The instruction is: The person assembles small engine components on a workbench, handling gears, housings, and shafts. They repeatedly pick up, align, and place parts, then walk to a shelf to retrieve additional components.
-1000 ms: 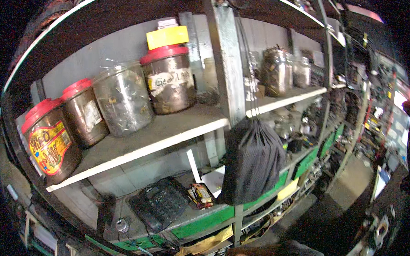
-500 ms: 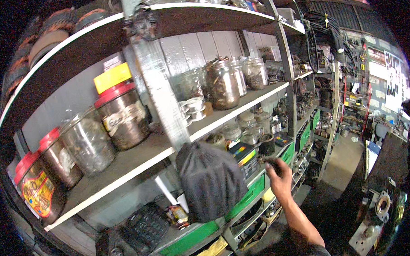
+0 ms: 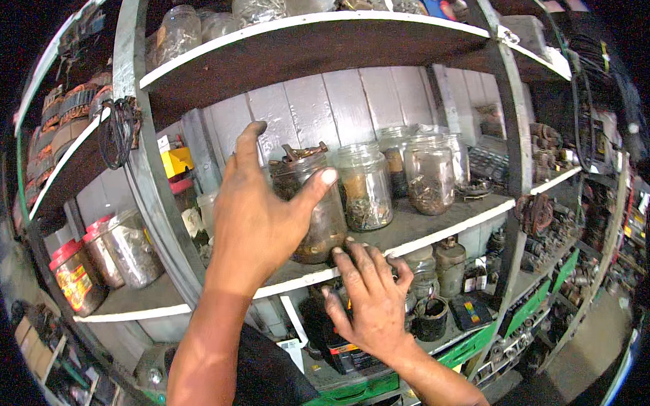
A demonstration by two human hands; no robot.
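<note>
My left hand (image 3: 257,211) is raised before the middle shelf, thumb and index finger spread wide beside a glass jar (image 3: 318,228). Dark metal pieces stick up out of the jar's mouth. Whether the palm touches the glass cannot be seen. Lower down, my right hand (image 3: 372,298) has its fingers stretched and apart, the fingertips by the jar's base and the shelf's white front edge. No object shows in either hand. Close by on the right stand a glass jar (image 3: 367,194) of small parts and another jar (image 3: 431,177) with screw-like pieces at its bottom.
A grey metal upright (image 3: 160,211) rises left of my left hand. Beyond it are red-lidded jars (image 3: 79,277) and a yellow box (image 3: 177,160). More jars (image 3: 260,6) line the upper shelf. Below are a black can (image 3: 430,321) and green drawer fronts (image 3: 354,390).
My left hand has come into view in front of the jar. My right hand has moved from the lower shelf to the jar's base. The view has turned, and the jars appear closer.
</note>
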